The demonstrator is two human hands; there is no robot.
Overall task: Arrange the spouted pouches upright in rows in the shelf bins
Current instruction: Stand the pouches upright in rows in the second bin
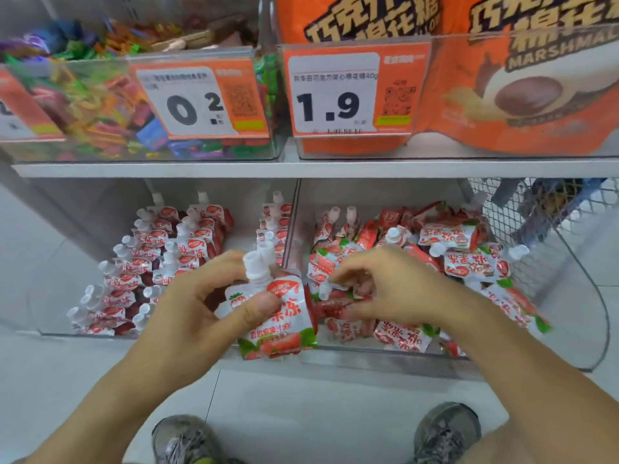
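Standing with its white screw spout up and its long axis close to vertical, the white-and-red strawberry-printed spouted pouch (pixel 278 316) is clamped in the left hand (pixel 201 303), thumb across its printed face and fingers curled behind, right at the front edge of the shelf where the two clear plastic bins meet. From there the open slot lies up and to the left: the left clear plastic bin (pixel 67 331) holds two neat rows of matching pouches (pixel 134 262) standing with spouts up, a bare strip of bin floor beside them, and a shorter third row (pixel 273 226) against the dividing wall, just behind the held pouch. The left hand is plainly the nearer one to that gap, so I judge the pouch needs only a short carry back and down, kept upright, to join a row. The right hand (pixel 385 289) is reaching into the right clear plastic bin (pixel 385 351), fingers pinched together on what looks like a small white spout of a lying pouch (pixel 330 291), though motion blur makes the grip hard to confirm. That bin is a loose heap of the same pouches (pixel 462 259), lying flat and tilted every way, spouts pointing in all directions. Above, the upper shelf (pixel 301 167) carries a bin of bright wrapped sweets (pixel 100 105) and orange marshmallow bags (pixel 519 95) behind price tags.
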